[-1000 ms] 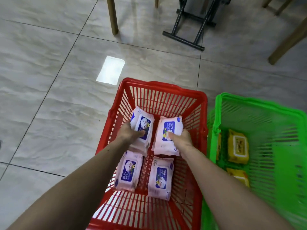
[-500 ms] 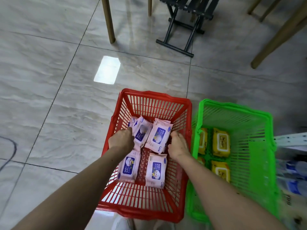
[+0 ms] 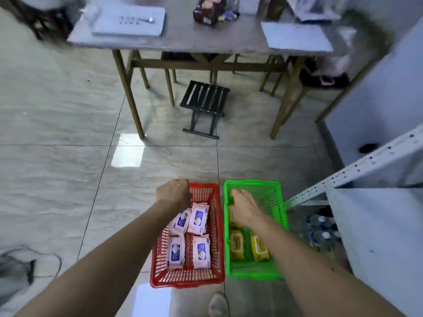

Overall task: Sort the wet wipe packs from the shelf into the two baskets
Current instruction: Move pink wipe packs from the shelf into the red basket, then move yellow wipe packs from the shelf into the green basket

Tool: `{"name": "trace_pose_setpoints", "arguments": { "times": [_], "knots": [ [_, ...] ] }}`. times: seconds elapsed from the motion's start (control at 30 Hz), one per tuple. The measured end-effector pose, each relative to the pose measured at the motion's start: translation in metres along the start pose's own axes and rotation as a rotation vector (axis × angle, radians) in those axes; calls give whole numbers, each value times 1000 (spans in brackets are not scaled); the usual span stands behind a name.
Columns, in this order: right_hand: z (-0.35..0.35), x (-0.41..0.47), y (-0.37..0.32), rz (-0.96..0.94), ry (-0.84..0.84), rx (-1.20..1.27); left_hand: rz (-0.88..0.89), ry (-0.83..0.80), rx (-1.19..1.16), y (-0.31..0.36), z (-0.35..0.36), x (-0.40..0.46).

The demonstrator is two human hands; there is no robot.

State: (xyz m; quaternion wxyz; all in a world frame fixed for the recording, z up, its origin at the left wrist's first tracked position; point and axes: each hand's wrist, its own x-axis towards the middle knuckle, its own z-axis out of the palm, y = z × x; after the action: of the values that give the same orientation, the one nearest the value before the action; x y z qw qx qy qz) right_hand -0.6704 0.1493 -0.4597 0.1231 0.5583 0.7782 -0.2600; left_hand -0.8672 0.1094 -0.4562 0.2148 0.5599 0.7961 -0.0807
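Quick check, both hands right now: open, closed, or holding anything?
Left hand: above the red basket's far corner, fingers hidden, cannot tell.
Right hand: over the green basket, fingers spread, open, holding nothing.

We look down at tiled floor (image 3: 57, 179). Red basket (image 3: 217, 225) holds four pink wipe packs (image 3: 198, 218); green basket (image 3: 280, 216) just right of it holds yellow packs (image 3: 237, 244). Our left hand (image 3: 175, 193) hangs curled over red basket's far left corner; our right hand (image 3: 242, 205) over green basket's far left edge, grip unclear. Black folding stool (image 3: 204, 97) under table (image 3: 206, 40) beyond. White shelf frame (image 3: 343, 177) at right.
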Motion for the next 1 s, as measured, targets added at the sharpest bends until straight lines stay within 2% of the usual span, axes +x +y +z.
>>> {"name": "trace_pose_setpoints", "arguments": {
  "times": [0.23, 0.47, 0.73, 1.0],
  "knots": [
    [-127, -135, 28, 115, 210, 6, 324, 94, 82, 112, -137, -81],
    [-195, -294, 101, 330, 432, -1, 663, 185, 186, 262, -197, -187],
    [-205, -500, 213, 691, 598, 39, 1132, 214, 224, 451, -182, -342],
    [-179, -658, 318, 935, 605, 58, 1313, 147, 193, 577, -114, -476]
  ]
}}
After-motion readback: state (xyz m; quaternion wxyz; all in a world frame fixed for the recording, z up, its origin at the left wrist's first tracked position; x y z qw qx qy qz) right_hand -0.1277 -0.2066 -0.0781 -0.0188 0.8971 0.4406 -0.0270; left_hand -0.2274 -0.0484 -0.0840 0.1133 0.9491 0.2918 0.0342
